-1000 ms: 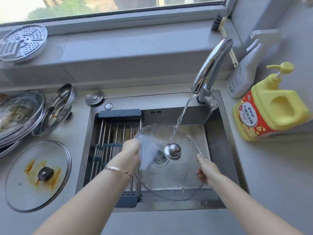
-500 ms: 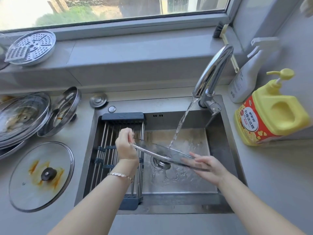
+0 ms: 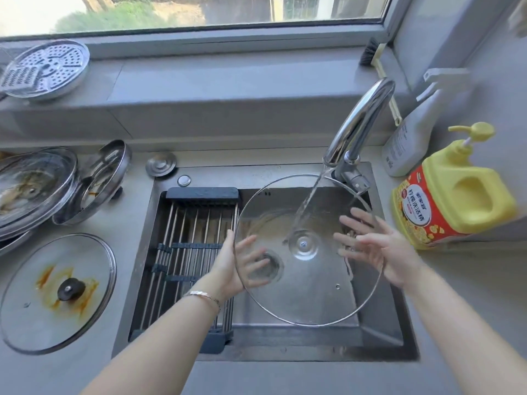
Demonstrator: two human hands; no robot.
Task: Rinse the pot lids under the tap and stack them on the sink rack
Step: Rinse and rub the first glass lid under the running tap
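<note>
A clear glass pot lid [image 3: 308, 292] is held over the sink [image 3: 382, 326], its underside turned up toward me. Water from the chrome tap [image 3: 359, 121] strikes it near the centre. My left hand [image 3: 228, 269] grips the lid's left rim, thumb in front and fingers showing through the glass. My right hand [image 3: 382, 252] lies with straight, spread fingers against the lid's right side. The sink rack [image 3: 188, 252] spans the basin's left half with nothing on it. A glass lid with orange stains [image 3: 57, 317] lies flat on the counter at left.
More lids lean at the far left: stacked glass ones [image 3: 34, 189] and a steel one [image 3: 97, 183]. A perforated steamer plate [image 3: 45, 69] sits on the sill. A yellow detergent jug [image 3: 456, 195] and a spray bottle [image 3: 410, 143] stand to the right of the tap.
The lid has been turned over, from knob-up through edge-on to underside-up under the stream. My right hand has gone from gripping the rim to flat, spread fingers.
</note>
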